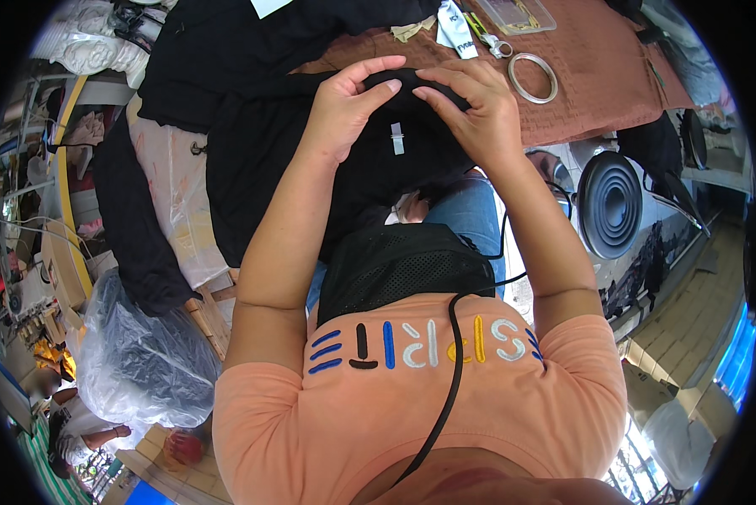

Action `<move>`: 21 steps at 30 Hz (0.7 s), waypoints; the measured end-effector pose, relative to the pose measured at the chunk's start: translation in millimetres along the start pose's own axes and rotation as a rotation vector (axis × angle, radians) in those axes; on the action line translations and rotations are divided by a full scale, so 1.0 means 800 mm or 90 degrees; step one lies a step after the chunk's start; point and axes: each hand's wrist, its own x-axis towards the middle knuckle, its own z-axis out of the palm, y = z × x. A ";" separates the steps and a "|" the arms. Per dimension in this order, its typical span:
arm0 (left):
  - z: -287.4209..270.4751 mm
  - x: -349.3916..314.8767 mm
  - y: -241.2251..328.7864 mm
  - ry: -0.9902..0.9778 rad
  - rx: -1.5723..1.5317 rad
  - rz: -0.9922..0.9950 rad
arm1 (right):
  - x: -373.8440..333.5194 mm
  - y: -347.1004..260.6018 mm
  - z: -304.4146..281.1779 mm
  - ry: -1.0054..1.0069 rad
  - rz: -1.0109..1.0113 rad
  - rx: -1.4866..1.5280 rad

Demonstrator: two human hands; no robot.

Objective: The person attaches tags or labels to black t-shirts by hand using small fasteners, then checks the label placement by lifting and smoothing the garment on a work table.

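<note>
The garment (264, 164) is black, its small label (397, 139) white. The worktop cover (593, 93) is reddish brown with a faint pattern. The peach shirt (412, 412) carries embroidery in blue, dark brown, white and yellow; the jeans (469, 212) are blue, the mesh pouch (395, 273) black. The striped cloth (39, 454) is green and white.

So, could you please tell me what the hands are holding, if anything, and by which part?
A black garment: the left hand and right hand appear to pinch its far edge, beyond the small white label.
</note>
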 end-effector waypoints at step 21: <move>-0.172 -0.080 0.004 0.372 0.459 0.063 | -0.044 0.042 0.039 -0.162 0.173 -0.087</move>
